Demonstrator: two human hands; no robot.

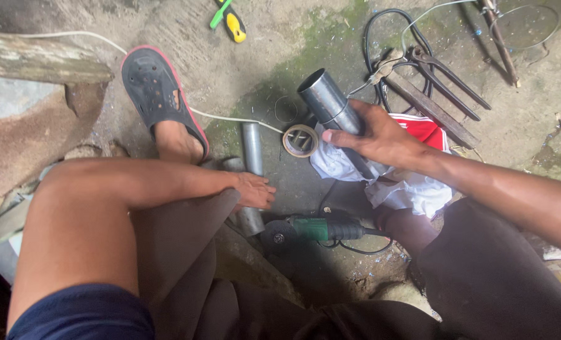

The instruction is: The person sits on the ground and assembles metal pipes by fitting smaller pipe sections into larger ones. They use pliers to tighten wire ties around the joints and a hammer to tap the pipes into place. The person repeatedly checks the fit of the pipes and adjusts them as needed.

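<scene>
Right hand (381,140) at 2 o'clock of frame centre, fingers wrapped around a short steel pipe (328,102), open end tilted up toward 11 o'clock. Pipe off the ground, held over a white cloth (406,189) with a red piece (426,129) at its 12 o'clock.

Left hand (255,191) just left of centre, fingers loosely curled and resting on a second grey pipe (251,182) lying on the concrete floor (293,38), long axis 12-to-6. Grip not closed tight; cannot tell whether actually clamping it.

Tape roll (300,140) flat on floor between the two pipes, just beside the held pipe's lower part.

Green-bodied angle grinder (315,230) at 6 o'clock of the tape, disc end toward 9, lying on floor, touched by neither hand.

Black sandal (154,88) on foot at 10 o'clock. Yellow-and-green handled tool (231,22) at 12. Dark tongs (447,72) and black cable (381,38) at 1 to 2 o'clock, well apart from hands.
</scene>
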